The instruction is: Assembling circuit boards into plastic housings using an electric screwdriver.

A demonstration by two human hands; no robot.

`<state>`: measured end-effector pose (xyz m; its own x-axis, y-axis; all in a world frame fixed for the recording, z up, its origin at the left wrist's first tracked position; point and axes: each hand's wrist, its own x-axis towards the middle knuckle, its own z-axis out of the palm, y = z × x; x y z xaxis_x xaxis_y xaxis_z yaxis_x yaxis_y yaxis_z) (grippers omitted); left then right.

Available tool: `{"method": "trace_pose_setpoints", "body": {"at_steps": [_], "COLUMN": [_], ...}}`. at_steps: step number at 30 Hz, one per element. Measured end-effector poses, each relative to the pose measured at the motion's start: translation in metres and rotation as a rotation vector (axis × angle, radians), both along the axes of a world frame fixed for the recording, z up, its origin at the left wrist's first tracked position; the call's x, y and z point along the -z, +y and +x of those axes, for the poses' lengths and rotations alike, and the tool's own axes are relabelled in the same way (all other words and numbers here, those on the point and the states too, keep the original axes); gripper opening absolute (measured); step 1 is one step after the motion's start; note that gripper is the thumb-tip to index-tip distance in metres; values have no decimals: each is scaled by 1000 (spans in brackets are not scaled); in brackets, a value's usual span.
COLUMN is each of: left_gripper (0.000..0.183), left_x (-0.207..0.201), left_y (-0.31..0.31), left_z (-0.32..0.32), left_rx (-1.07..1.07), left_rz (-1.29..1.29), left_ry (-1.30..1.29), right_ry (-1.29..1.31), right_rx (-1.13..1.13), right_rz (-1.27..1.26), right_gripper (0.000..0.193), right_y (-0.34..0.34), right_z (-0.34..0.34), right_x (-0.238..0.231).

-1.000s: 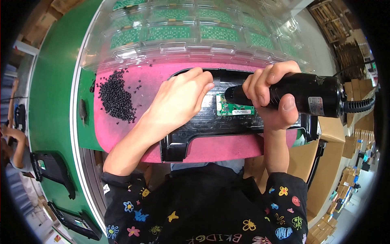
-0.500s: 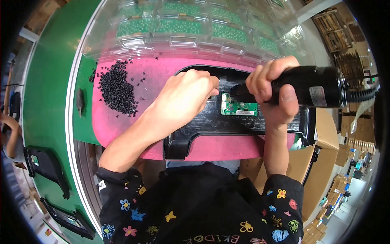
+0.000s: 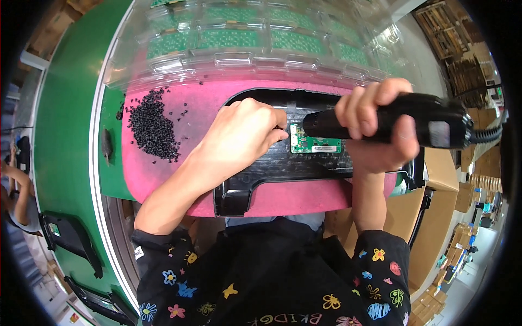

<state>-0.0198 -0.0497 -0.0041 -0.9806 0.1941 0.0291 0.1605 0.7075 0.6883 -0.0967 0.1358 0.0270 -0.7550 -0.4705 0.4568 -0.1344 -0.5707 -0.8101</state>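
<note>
My right hand (image 3: 375, 125) is wrapped round a black electric screwdriver (image 3: 435, 120), its front end over the upper part of a small green circuit board (image 3: 304, 144). The board, with a white label, lies inside a black plastic housing (image 3: 272, 169). Left of the board, my left hand (image 3: 244, 130) is held over the housing with thumb and forefinger pinched together. A small dark bit shows at those fingertips, too small to name. The screwdriver's very tip and any bit in it cannot be made out.
A heap of small black screws (image 3: 152, 127) lies left on the pink mat (image 3: 206, 100). Clear plastic trays (image 3: 234, 62) of green boards stand behind. More black housings (image 3: 73, 239) lie on the green surface, near another person's arm (image 3: 22, 190). Cardboard boxes (image 3: 435, 217) stand right.
The screwdriver has tilted a little, and its blunt front end now shows above the board. My left hand's thumb and forefinger have shifted slightly, staying pinched. The whole view has shifted a bit.
</note>
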Motion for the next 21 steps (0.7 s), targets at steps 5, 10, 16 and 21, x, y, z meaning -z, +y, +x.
{"method": "trace_pose_setpoints", "body": {"at_steps": [5,10,16,21], "left_gripper": [12,11,14,10], "left_x": [4,0,1,-5], "left_y": [3,4,9,11], "left_z": [-5,-6,-8,-7], "left_rx": [60,69,146,194], "left_rz": [143,221,276,116], "left_ry": [160,131,187,113], "right_ry": [-18,-10,24,-16], "right_rx": [-94,-96,-187,-71], "right_rz": [-214,-220,-181,-62], "right_gripper": [47,41,47,45], "right_y": [16,19,31,23], "right_z": [-5,-2,-1,10], "right_x": [-6,-10,-9,-16]}}
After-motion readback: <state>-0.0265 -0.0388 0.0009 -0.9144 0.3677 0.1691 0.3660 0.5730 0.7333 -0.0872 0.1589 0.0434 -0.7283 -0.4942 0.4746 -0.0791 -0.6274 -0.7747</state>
